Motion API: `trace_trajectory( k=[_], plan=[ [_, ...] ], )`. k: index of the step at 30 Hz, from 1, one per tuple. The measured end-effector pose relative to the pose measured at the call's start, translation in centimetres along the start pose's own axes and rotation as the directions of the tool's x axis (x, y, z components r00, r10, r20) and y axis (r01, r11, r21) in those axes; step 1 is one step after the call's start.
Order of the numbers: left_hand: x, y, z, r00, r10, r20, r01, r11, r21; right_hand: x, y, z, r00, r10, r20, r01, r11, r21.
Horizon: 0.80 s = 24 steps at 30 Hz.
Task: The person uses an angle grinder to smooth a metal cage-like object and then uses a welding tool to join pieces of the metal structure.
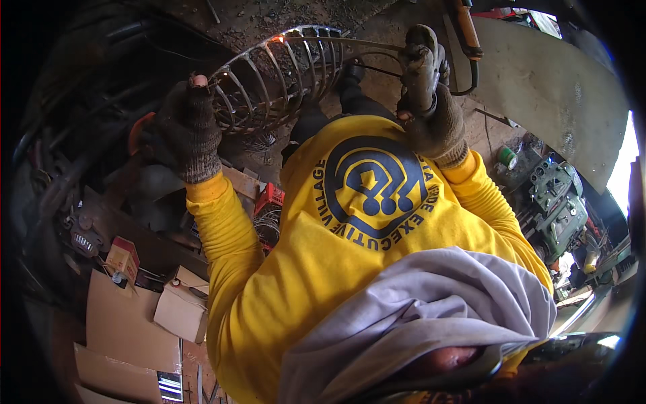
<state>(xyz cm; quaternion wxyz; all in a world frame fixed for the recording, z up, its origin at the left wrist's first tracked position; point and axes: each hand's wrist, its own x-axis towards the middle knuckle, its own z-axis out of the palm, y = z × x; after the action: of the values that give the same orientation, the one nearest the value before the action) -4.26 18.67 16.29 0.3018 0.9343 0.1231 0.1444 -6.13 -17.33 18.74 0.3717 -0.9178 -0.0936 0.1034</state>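
A curved, basket-like metal frame point(260, 76) with several ribs stands in front of me. My left hand point(190, 128), in a brown knit glove with a bare fingertip showing, is closed at the frame's left end. My right hand point(441, 124), also gloved, grips a welding electrode holder point(420, 81). From the holder a thin welding rod point(343, 40) stretches left to the frame's upper bar, where a spot point(276, 39) glows orange.
A tool with an orange handle point(465, 28) lies at the upper right by a large metal sheet point(545, 84). A green can point(507, 157) and a green machine point(557, 202) stand right. Cardboard point(124, 323) and a red box point(269, 198) lie left.
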Motion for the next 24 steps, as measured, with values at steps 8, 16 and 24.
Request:
trace_trajectory(
  k=[8,16,24],
  plan=[
    [-0.1,-1.1,-0.4,0.933,0.359,0.023,-0.350,0.890,0.293,0.3,0.1,0.3,0.995,0.030,0.090,-0.083,0.731,0.677],
    [-0.6,-3.0,0.7,0.693,0.715,0.088,-0.594,0.498,0.632,0.1,0.2,0.4,1.000,-0.013,0.002,0.011,0.924,0.382],
    [-1.2,-4.9,1.3,0.813,0.582,0.012,-0.504,0.694,0.513,0.4,-0.2,0.4,0.998,-0.059,-0.031,0.067,0.885,0.462]
  ],
)
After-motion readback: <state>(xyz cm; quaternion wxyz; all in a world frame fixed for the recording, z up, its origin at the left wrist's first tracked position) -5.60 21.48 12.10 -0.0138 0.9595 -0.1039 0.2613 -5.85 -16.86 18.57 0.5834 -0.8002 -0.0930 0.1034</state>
